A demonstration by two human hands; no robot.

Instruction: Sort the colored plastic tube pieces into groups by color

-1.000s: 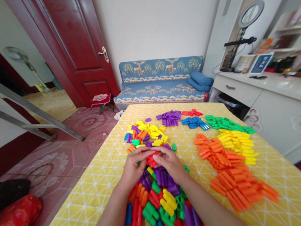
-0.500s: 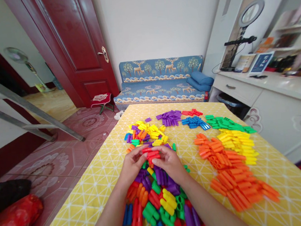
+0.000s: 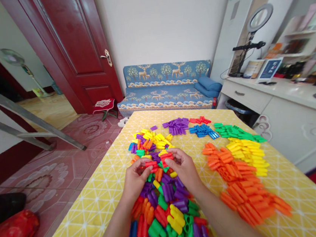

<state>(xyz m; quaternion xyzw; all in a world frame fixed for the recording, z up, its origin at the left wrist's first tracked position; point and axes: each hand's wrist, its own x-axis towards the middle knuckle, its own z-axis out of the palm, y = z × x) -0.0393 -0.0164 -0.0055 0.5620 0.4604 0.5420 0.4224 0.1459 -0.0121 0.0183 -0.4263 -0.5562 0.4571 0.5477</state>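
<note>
Both my hands hover over a mixed heap of coloured plastic tube blocks [image 3: 168, 205] in the middle of the yellow-clothed table [image 3: 99, 201]. My left hand [image 3: 134, 178] is pinched round a few red blocks [image 3: 151, 166]. My right hand [image 3: 183, 169] is closed on more red blocks [image 3: 166, 156] just beside them. The two bunches sit a little apart, slightly above the heap. A second mixed heap [image 3: 151, 142] lies just beyond my fingers.
Sorted piles lie to the right and back: orange [image 3: 239, 181], yellow [image 3: 249, 152], green [image 3: 235, 130], blue [image 3: 203, 129], red [image 3: 200, 120], purple [image 3: 177, 124]. A white cabinet [image 3: 295, 122] stands right, a blue sofa [image 3: 168, 85] behind, a ladder [image 3: 26, 118] and red bag [image 3: 8, 236] left.
My hands lifted the red blocks off the heap and moved them slightly away from me, then drew apart, each keeping some red blocks. The camera tilted a little.
</note>
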